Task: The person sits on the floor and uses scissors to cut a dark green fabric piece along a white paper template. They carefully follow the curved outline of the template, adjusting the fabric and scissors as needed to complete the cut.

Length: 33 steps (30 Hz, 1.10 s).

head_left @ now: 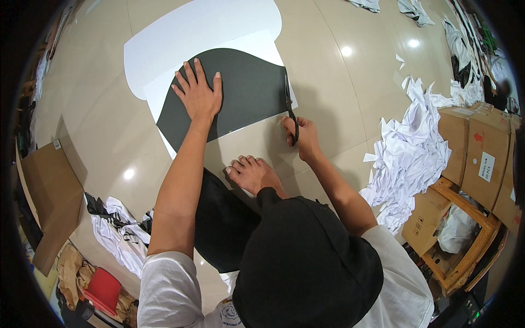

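Observation:
A dark grey, curved-top pattern piece (249,82) lies flat on a white sheet (202,24) on the floor; I cannot tell whether the sheet is cloth or paper. My left hand (198,94) presses down on the pattern's left part, fingers spread. At the pattern's right edge, my right hand (302,133) grips black-handled scissors (289,95). Their blades point away from me along that edge, where a narrow white strip shows beyond the dark piece. Whether the blades are parted is too small to tell.
My bare foot (254,174) rests just below the pattern. To the right lies a heap of white scraps (407,150), beside cardboard boxes (476,142) and a wooden frame (473,246). At left are an open carton (54,186), crumpled white-and-black cloth (117,227) and a red object (103,291).

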{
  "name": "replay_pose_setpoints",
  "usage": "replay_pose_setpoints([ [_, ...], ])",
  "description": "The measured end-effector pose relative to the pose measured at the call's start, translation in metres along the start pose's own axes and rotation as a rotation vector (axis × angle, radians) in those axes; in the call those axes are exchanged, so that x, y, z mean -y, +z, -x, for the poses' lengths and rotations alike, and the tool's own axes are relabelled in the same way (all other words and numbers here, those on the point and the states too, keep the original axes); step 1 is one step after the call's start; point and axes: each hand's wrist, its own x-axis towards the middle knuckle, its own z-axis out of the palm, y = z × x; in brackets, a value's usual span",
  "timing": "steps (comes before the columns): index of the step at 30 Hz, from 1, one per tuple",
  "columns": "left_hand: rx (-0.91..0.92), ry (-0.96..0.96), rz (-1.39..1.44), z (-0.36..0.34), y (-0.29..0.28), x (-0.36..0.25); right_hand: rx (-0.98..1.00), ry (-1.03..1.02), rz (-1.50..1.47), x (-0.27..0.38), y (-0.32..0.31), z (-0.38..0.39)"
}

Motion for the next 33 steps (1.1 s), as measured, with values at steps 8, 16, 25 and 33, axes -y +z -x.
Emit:
replay_pose_setpoints([
  [8, -0.015, 0.006, -0.001, 0.0, 0.0, 0.0, 0.001, 0.0, -0.014, 0.004, 0.002, -0.002],
  [16, -0.018, 0.006, -0.001, 0.0, 0.002, 0.002, 0.003, -0.004, -0.018, 0.003, 0.0, -0.003],
  [25, 0.002, 0.001, -0.006, 0.0, 0.003, 0.001, 0.013, -0.018, -0.004, 0.005, 0.001, -0.01],
  [33, 0.005, -0.019, -0.02, -0.001, 0.0, 0.0, -0.068, 0.019, 0.139, -0.019, -0.025, 0.012],
])
